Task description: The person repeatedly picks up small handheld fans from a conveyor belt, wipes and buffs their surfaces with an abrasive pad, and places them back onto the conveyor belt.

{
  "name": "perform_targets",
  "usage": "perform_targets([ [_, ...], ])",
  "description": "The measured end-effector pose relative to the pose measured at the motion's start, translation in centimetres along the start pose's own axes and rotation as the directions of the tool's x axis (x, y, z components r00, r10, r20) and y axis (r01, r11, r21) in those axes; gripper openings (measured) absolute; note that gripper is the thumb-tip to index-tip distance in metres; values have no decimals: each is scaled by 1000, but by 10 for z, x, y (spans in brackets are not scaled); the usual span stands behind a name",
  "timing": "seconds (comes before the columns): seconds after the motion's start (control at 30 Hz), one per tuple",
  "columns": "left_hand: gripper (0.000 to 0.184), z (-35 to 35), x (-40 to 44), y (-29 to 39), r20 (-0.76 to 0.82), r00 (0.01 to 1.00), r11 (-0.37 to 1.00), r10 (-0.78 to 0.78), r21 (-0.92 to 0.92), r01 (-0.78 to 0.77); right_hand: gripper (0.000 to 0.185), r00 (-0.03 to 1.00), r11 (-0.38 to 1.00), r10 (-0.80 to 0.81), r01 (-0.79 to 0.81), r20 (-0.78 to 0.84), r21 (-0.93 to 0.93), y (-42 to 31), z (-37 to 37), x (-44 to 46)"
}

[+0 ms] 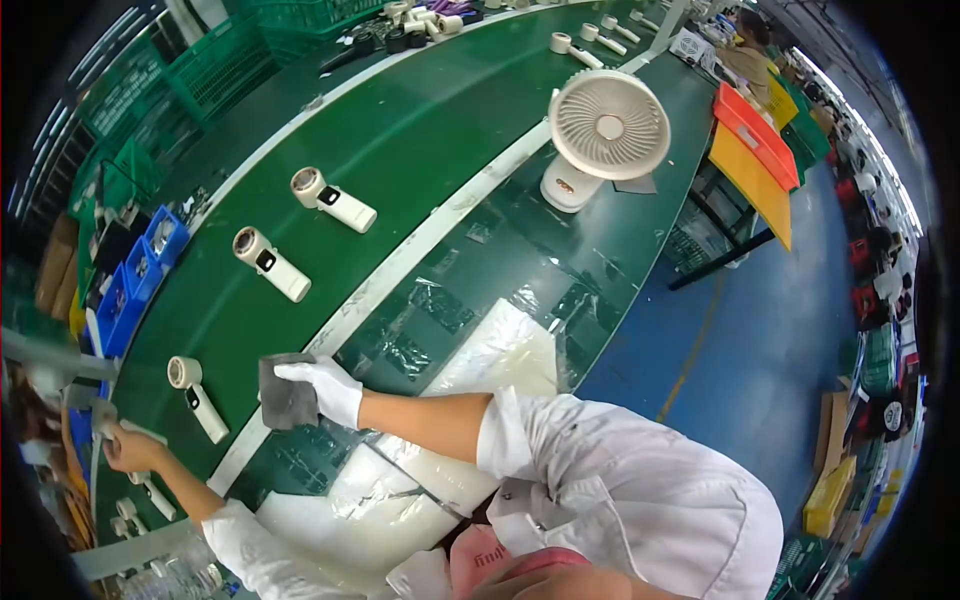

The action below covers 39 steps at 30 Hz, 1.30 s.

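My right hand (pixel 325 388), in a white glove, grips a dark grey cloth-like pad (pixel 288 392) over the belt's pale edge rail. At the far left, my bare left hand (pixel 133 448) is closed around a pale handheld fan (pixel 104 416), blurred and partly hidden by the fingers. Close to that hand, another handheld fan (pixel 205 410) lies on the green conveyor belt (pixel 400 140). Farther along the belt lie two more, a cream fan (pixel 270 263) and a similar fan (pixel 335 200), each with a dark panel on its handle.
A white desk fan (pixel 608 125) stands on the green side table (pixel 500 235). Clear plastic-wrapped white sheets (pixel 400 500) lie before me. Blue bins (pixel 125 300) and green crates (pixel 215 65) line the belt's far side. An orange tray (pixel 755 135) sits at right; a person (pixel 745 55) is beyond.
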<state>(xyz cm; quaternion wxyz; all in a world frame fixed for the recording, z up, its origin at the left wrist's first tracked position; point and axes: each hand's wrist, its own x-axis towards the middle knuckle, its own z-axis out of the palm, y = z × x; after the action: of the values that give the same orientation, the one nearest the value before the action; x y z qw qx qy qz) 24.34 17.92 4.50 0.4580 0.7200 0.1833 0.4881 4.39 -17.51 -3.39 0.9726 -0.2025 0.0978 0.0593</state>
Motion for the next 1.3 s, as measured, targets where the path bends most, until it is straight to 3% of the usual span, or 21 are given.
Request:
perform_targets([
  [0.07,39,-19,0,13,264,931,754,-252,-550,360,36,999,999,1,-3,40,37,7,-6,5],
  [0.13,33,-35,-2,1,505,790,336,-347,-719,608,29,996,997,15,-21,83,73,5,-7,4],
  [0.23,37,-71,-36,12,860,475,-85,-186,-496,864,21,993,976,19,-44,117,211,-6,-6,-7],
  [0.3,36,-99,-105,73,971,237,-209,-18,-235,949,19,999,978,-12,4,37,207,-6,-9,-5],
  [0.33,29,-103,-128,69,961,254,-175,-114,-271,947,19,999,989,-41,41,0,141,-11,-10,-8],
  [0.37,18,-112,-153,70,969,235,-27,-74,-238,971,18,996,993,-87,86,7,86,-16,-7,-13],
  [0.4,11,-116,-180,77,999,51,-314,-1,-49,948,19,990,990,-140,140,4,32,-16,-15,-10],
  [0.43,7,-121,-200,71,998,43,-107,-43,-48,993,23,987,987,-159,160,-25,32,-20,-12,-11],
  [0.47,15,-127,-227,93,992,64,-137,-105,-78,988,26,979,980,-196,198,-55,24,-24,-9,-15],
  [0.53,27,-135,-255,111,984,84,148,-157,-61,987,35,923,912,-371,344,-96,-222,-29,-8,-21],
  [0.6,54,-143,-266,133,985,80,323,-156,-25,946,41,885,881,-454,428,-105,-203,-32,6,-30],
  [0.63,80,-143,-270,135,987,92,430,-129,-28,902,41,856,822,-513,471,-58,-321,-30,1,-29],
  [0.67,83,-143,-273,135,990,69,450,-119,-8,893,40,835,741,-551,493,8,-456,-29,1,-32],
  [0.73,90,-140,-278,134,996,13,495,-91,34,868,40,786,516,-599,525,153,-677,-31,12,-51],
  [0.77,91,-139,-282,137,995,0,511,-103,53,858,36,697,371,-621,664,359,-649,-30,22,-57],
  [0.87,88,-136,-290,148,993,-64,529,-97,106,842,34,384,-365,-369,777,846,-512,-31,27,-60],
  [0.97,72,-135,-292,141,990,-85,438,-116,128,890,37,398,-361,-332,784,855,-505,-24,28,-49],
  [1.07,56,-133,-292,132,982,-17,407,-189,94,908,34,416,-341,-254,806,873,-483,-16,33,-57],
  [1.13,48,-130,-295,131,936,65,390,-346,81,917,32,438,-228,-217,846,873,-481,-7,34,-62],
  [1.17,42,-134,-288,129,958,-19,357,-285,125,926,29,475,-150,-200,849,857,-506,-7,34,-65],
  [1.3,44,-137,-282,125,981,-6,422,-196,90,902,22,572,88,-176,819,801,-566,-14,31,-63],
])
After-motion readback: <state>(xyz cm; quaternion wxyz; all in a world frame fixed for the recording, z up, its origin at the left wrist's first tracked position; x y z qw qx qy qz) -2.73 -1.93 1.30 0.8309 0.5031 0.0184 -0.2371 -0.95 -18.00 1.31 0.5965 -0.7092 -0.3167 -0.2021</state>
